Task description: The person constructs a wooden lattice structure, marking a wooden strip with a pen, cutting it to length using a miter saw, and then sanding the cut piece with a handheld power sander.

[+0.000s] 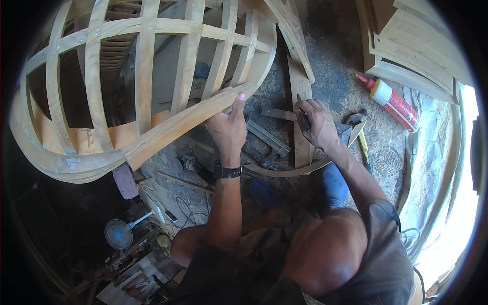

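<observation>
Left hand (230,129): you grip the wooden strip (183,124) by the slatted frame (145,76).
Right hand (317,124): you clasp a slim dark tool (307,123) near a metal blade (278,113).

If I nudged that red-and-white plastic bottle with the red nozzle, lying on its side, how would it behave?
The red-and-white plastic bottle with the red nozzle would probably roll, since its body looks round. It may veer, because one end tapers to a narrow tip. The rough, dusty-looking grey floor might slow it.
</observation>
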The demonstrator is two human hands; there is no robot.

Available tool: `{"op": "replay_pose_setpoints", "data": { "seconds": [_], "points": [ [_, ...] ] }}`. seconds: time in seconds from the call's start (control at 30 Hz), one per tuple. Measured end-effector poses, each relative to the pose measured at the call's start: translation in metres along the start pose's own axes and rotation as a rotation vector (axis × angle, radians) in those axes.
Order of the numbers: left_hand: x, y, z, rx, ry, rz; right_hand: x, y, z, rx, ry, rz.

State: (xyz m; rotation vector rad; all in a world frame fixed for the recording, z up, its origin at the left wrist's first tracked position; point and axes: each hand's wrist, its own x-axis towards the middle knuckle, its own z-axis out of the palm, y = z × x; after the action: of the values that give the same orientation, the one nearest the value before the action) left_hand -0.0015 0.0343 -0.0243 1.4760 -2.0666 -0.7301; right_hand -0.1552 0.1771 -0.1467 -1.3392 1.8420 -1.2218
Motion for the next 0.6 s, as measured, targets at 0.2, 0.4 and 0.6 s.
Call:
{"op": "replay_pose_setpoints", "data": {
  "seconds": [0.2, 0.4, 0.6],
  "points": [
    [0.002, -0.012, 0.009, 0.007, 0.008, 0.015, 0.025, -0.028, -0.014, 0.494, 0.028, 0.371],
    [0.004, 0.008, 0.023, 0.169, 0.011, 0.051, 0.044, -0.02, -0.01, 0.558, 0.057, 0.365],
    [0.012, 0.001, 0.031, 0.273, 0.02, 0.096, 0.046, -0.012, -0.003, 0.574, 0.109, 0.36]
  ]
}}
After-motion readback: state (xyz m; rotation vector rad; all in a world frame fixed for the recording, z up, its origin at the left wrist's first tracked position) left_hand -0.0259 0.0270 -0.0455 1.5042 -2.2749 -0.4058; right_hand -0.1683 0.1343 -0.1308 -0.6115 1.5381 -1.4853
